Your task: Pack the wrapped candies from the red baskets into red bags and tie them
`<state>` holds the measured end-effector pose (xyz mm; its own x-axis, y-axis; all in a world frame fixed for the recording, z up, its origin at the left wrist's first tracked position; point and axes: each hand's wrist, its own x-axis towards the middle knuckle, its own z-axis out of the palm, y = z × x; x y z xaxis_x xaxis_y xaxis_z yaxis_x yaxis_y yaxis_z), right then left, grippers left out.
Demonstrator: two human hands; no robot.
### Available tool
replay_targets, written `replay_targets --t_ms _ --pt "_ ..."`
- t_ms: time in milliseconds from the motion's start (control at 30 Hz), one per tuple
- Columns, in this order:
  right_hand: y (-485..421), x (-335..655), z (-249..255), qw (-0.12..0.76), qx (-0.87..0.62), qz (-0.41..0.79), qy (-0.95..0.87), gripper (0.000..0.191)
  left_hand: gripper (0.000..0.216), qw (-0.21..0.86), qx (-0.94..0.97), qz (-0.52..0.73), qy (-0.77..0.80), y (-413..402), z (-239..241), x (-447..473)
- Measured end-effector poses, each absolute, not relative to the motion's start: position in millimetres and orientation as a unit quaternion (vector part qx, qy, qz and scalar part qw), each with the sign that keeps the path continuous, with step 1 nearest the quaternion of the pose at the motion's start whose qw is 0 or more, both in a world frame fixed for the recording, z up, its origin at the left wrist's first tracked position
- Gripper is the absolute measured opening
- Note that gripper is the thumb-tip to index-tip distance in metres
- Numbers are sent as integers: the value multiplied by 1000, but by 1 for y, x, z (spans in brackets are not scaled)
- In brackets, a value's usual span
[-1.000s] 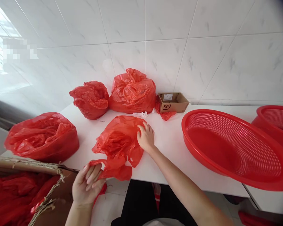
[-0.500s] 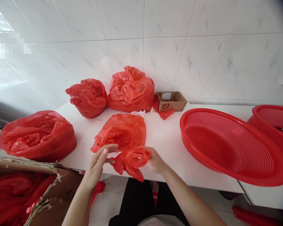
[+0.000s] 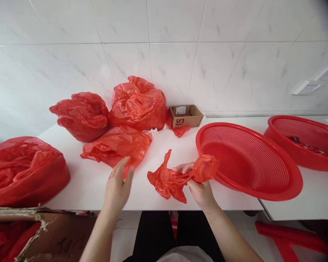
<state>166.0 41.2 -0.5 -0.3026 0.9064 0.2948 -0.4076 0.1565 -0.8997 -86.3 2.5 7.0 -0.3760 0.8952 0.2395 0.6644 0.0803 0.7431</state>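
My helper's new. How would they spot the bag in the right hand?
Find the white table by the tiled wall. At its front, by the left end of the nearer red basket, is the right hand. Its crumpled red bag is the only one gripped.

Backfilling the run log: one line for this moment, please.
left hand: open, beside loose red bag, contact unclear | right hand: gripping crumpled red bag | right: nearer red basket | back: small cardboard box

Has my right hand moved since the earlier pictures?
Yes. Judged against the cardboard box, the right hand has moved rightward, closer to the nearer red basket.
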Motion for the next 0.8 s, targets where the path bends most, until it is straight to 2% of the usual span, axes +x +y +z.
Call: replay_targets --t_ms 67,133,200,300,367,433,533,600,700,800 --pt "37 165 1 525 -202 606 -562 10 50 265 560 433 655 -22 13 -57" --pt "32 162 4 484 -169 611 -604 14 60 414 529 437 599 -33 12 -38" --pt "31 162 7 477 -144 608 -618 16 62 488 477 443 581 -34 4 -36" --pt "38 175 10 546 -138 591 -577 17 38 472 428 478 605 -31 -6 -56" --pt "43 187 12 578 -150 578 -556 18 30 454 403 509 610 -33 -7 -67" --pt "44 193 14 589 -153 574 -548 18 33 479 387 534 579 -36 -6 -63" --pt "35 185 13 596 -143 578 -539 18 54 566 408 538 474 -38 -4 -33" --pt "28 176 10 599 -149 576 -536 17 48 602 412 534 427 -37 -7 -13" --pt "25 172 5 602 -172 570 -532 15 29 590 333 590 440 -30 -11 -5" --pt "29 185 4 604 -191 578 -515 15 30 540 231 661 466 -28 -10 -22"
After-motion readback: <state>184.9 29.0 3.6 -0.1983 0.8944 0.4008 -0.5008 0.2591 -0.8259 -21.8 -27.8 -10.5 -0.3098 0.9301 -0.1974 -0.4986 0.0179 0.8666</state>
